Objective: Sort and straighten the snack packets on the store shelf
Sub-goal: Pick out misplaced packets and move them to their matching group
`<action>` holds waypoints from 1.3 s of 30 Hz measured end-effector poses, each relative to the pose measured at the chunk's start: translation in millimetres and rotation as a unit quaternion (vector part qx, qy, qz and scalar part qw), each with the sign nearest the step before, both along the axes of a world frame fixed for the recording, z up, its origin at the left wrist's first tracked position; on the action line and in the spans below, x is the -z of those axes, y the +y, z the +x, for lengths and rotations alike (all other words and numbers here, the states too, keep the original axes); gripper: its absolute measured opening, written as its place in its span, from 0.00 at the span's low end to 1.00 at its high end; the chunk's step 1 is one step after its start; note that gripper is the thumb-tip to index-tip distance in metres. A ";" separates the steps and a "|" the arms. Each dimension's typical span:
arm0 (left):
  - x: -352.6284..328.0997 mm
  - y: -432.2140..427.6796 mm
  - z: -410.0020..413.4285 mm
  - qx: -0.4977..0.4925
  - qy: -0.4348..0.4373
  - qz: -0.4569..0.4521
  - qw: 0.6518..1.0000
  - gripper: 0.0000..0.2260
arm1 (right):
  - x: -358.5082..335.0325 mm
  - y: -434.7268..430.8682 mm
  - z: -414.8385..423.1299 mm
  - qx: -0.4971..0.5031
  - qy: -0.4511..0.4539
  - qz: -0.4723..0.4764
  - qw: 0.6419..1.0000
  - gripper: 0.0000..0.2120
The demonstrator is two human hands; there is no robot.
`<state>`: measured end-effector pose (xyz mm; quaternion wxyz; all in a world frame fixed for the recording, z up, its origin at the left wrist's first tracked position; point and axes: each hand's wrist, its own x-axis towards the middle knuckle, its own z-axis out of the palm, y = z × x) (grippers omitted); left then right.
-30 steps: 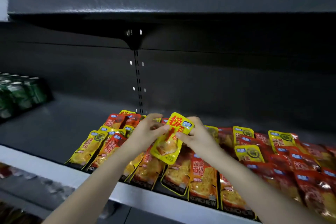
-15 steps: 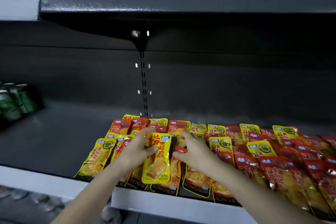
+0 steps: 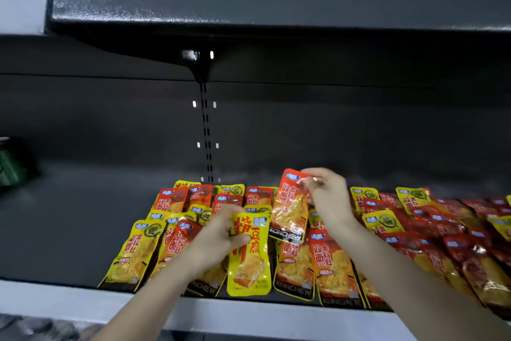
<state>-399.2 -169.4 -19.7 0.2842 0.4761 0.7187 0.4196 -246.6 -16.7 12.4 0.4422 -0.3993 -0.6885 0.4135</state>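
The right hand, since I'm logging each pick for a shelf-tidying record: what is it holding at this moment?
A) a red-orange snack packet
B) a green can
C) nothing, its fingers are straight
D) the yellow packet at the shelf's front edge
A: the right hand pinches the top corner of a red-orange packet, while the left hand grips the yellow packet.

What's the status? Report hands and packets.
Left hand gripping yellow packet at front edge. Right hand pinching red packet, lifted above pile. Nothing blocking; pile jumbled.
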 end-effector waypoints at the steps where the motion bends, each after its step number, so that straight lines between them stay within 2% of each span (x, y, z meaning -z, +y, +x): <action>1: 2.8 3.2 2.3 0.010 0.019 -0.005 1.000 0.19 | -0.3 2.1 2.6 0.010 0.003 0.010 1.000 0.09; 8: 14.0 12.9 -1.9 0.027 0.123 -0.014 0.992 0.19 | -1.0 3.7 19.4 0.055 0.027 0.054 0.997 0.08; 16: 8.9 8.6 3.1 0.059 0.194 -0.046 0.978 0.16 | 1.4 -13.5 19.6 -0.031 0.019 0.063 0.997 0.10; 22: 12.1 8.6 -1.7 0.029 0.191 -0.002 0.981 0.25 | 11.5 -25.1 12.8 -0.076 0.000 0.053 0.996 0.13; 25: 10.1 6.9 -1.0 0.027 0.216 0.018 0.976 0.26 | 13.3 -24.7 14.6 -0.079 0.010 0.038 0.996 0.12; 28: 2.1 10.9 8.4 0.053 0.163 0.047 0.984 0.24 | 14.7 -26.0 15.8 -0.096 0.010 0.024 0.995 0.11; 34: -14.0 34.8 38.7 0.045 0.024 0.111 0.993 0.11 | 24.3 -22.3 16.6 -0.121 0.006 -0.010 0.993 0.08; 39: -10.3 65.5 65.2 0.038 -0.014 0.126 0.991 0.08 | 23.3 -5.5 43.5 -0.142 -0.015 -0.079 0.987 0.17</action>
